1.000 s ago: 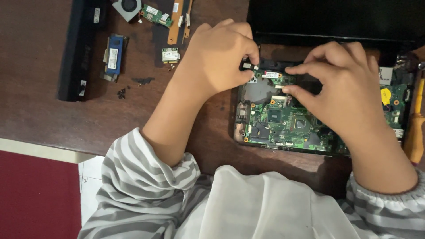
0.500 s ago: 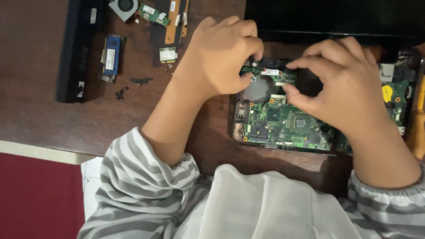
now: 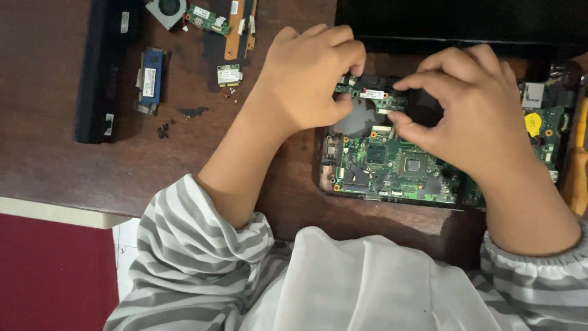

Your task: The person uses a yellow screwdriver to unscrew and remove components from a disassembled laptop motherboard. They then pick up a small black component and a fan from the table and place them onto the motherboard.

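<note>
An opened laptop base with a green motherboard (image 3: pixel 398 165) lies on the dark wooden table (image 3: pixel 49 159). My left hand (image 3: pixel 306 76) and my right hand (image 3: pixel 471 107) hover over its upper edge. Both pinch a small green memory-style card (image 3: pixel 370 96) with a white label, the left hand at its left end, the right hand at its right end. The card sits tilted above the board's slot. My striped grey sleeves fill the bottom of the view.
Loose parts lie at the upper left: a long black battery (image 3: pixel 101 67), a blue module (image 3: pixel 150 79), a fan (image 3: pixel 168 9), small green boards (image 3: pixel 208 19), a small white-labelled card (image 3: pixel 229 75) and tiny screws (image 3: pixel 163 129). A yellow-handled tool (image 3: pixel 576 171) lies at the right edge.
Both hands have stayed on the small card at the top of the motherboard; the fingers have shifted slightly and the card now shows more clearly between them.
</note>
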